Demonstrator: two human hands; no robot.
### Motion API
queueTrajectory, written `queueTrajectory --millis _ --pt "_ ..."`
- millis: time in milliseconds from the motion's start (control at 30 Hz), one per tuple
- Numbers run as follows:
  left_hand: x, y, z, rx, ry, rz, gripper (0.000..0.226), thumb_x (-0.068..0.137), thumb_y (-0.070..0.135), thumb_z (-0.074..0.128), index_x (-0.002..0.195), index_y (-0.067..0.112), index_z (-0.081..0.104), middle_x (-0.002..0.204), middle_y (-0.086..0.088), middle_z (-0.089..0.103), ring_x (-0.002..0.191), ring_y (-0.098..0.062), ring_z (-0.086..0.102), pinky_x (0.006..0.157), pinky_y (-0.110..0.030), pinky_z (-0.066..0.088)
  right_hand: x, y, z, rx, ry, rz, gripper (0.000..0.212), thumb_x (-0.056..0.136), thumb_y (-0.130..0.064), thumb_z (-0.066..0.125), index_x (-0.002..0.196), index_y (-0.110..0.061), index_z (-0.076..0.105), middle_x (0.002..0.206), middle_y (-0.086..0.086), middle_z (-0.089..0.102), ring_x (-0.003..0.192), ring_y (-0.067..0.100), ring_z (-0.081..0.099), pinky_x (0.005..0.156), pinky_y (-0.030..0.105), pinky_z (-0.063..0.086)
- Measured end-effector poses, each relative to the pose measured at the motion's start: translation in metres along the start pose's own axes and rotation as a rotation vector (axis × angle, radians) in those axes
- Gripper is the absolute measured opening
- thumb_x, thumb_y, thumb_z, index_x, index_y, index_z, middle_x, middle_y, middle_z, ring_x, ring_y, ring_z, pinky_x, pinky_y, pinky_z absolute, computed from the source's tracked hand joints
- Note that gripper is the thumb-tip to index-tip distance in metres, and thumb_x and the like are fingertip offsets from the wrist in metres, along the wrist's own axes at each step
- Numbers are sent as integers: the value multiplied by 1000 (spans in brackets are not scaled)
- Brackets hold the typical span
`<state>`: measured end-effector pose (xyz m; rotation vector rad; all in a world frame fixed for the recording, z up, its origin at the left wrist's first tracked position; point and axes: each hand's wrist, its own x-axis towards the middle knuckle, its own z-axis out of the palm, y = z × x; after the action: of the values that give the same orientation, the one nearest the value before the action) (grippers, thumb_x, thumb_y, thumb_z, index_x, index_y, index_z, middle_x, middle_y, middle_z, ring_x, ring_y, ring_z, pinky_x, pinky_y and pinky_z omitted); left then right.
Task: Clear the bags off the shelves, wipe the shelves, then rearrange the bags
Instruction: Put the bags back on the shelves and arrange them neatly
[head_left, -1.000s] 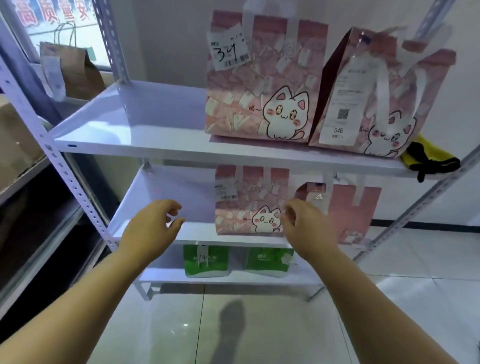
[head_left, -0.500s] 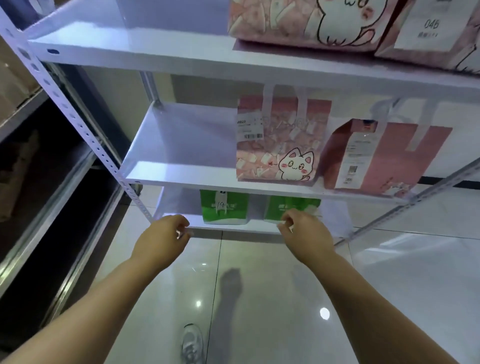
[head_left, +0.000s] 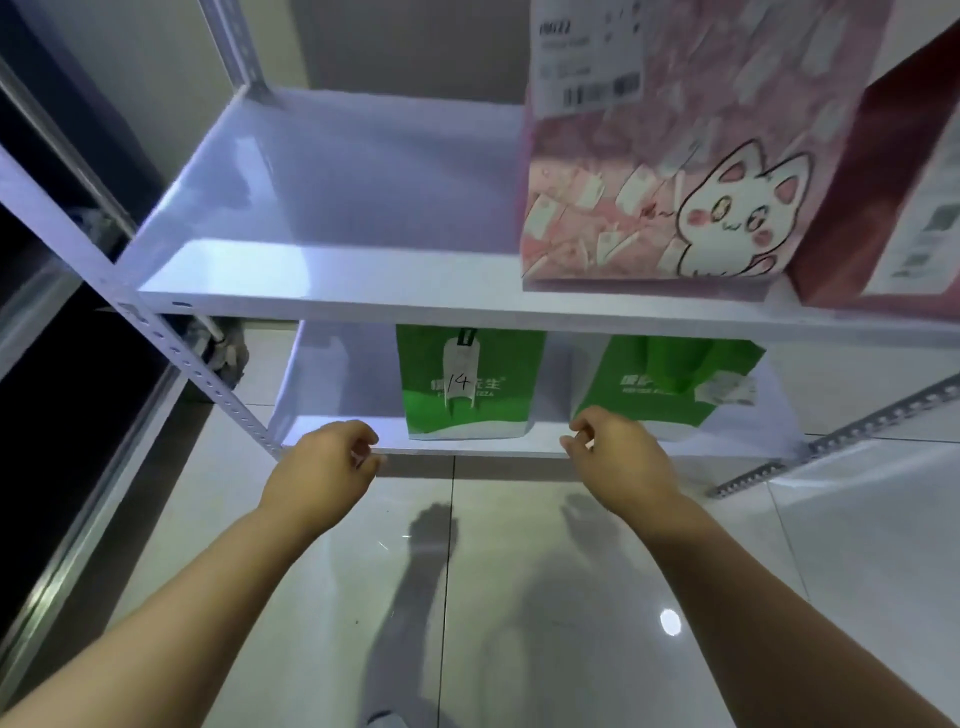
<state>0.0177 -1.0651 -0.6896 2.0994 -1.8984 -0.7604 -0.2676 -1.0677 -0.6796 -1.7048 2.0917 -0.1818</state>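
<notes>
Ok, left hand (head_left: 322, 462) and right hand (head_left: 618, 457) hover empty, fingers (head_left: 358, 432) loosely curled, at the front edge of the bottom shelf (head_left: 493, 448); green bag (head_left: 467, 384) on that shelf looks light, crushable, so probably grip its top.

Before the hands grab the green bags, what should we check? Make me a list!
1. The left hand is empty: ok, it holds nothing.
2. The right hand is empty: ok, it holds nothing.
3. The green bag marked 14 stands upright on the bottom shelf: ok.
4. The second green bag stands upright: not ok, it leans.
5. The pink cat bag sits on the shelf above, apart from the green ones: ok.
6. How heavy the bags are: cannot tell.
</notes>
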Motion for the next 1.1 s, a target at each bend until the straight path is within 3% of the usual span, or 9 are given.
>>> queueTrajectory --millis 200,333,467,600,767,933,1100 --pt "50 -36 74 -46 53 12 21 86 30 61 106 22 61 102 6 65 87 -15 60 73 -29 46 51 23 84 6 40 3 26 91 -34 53 113 -21 56 107 2 66 94 25 60 75 32 49" --pt "77 -50 112 -101 89 48 40 86 29 62 124 19 52 115 2 59 95 -16 60 76 -31 48 79 33 121 21 85 8 27 91 -31 54 115 -19 52 109 3 64 93 26 59 72 32 47" --pt "104 -57 134 -121 163 85 64 84 29 65 138 14 34 134 -6 48 114 -23 54 93 -40 47 97 36 136 90 122 -14 46 91 -29 56 133 -17 42 121 6 59 103 29 58 80 36 49" --pt "121 -54 140 -175 162 112 70 85 26 65 142 12 28 140 -8 46 122 -27 49 100 -41 42 111 32 144 116 101 -55 50 91 -34 57 133 -15 38 122 8 59 104 30 58 81 38 50" --pt "126 -47 139 -277 132 164 51 85 15 65 131 17 41 122 -6 62 109 -24 59 93 -32 46 115 28 146 161 102 -74 38 91 -29 59 120 -11 42 106 7 59 88 26 56 71 33 46" --pt "123 -47 140 -281 197 149 45 83 8 65 124 17 47 106 -6 67 95 -25 63 82 -34 50 112 34 147 210 143 -43 20 89 -21 62 93 -13 44 79 6 57 75 27 58 71 44 53" --pt "107 -47 143 -252 198 106 36 82 9 67 114 18 55 89 -1 64 87 -25 63 74 -33 50 97 43 145 96 141 -41 22 91 -22 59 76 -14 45 70 3 54 67 22 53 61 33 43"
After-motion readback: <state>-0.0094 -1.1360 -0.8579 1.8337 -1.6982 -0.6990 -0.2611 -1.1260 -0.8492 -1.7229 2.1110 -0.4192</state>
